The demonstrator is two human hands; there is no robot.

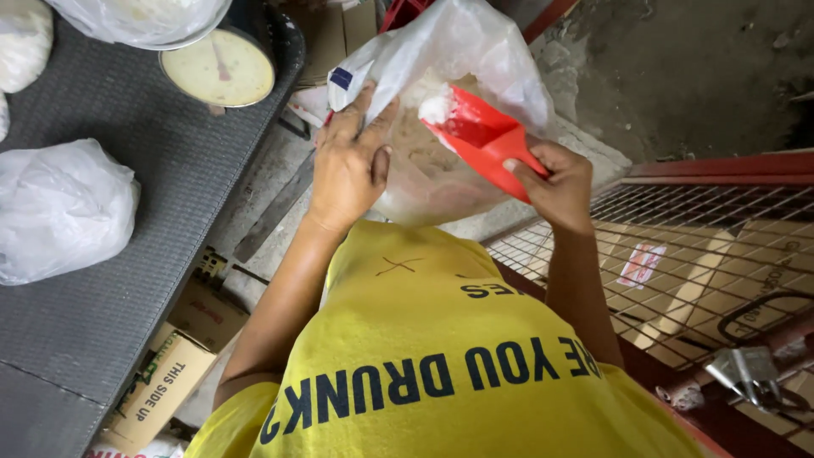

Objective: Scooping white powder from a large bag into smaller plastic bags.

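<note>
Above the yellow shirt, the left hand (348,165) grips the rim of a clear plastic bag (458,51), fingers closed on it. Inside its mouth, the right hand (555,182) clasps a red plastic scoop (483,140) carrying seemingly white powder.

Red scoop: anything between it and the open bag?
Nothing visible. The right hand holds the red scoop by its handle, its white-powder-loaded tip already in the mouth of the clear bag. The left hand grips the bag's edge, holding it open beside the scoop, not across its path.
</note>
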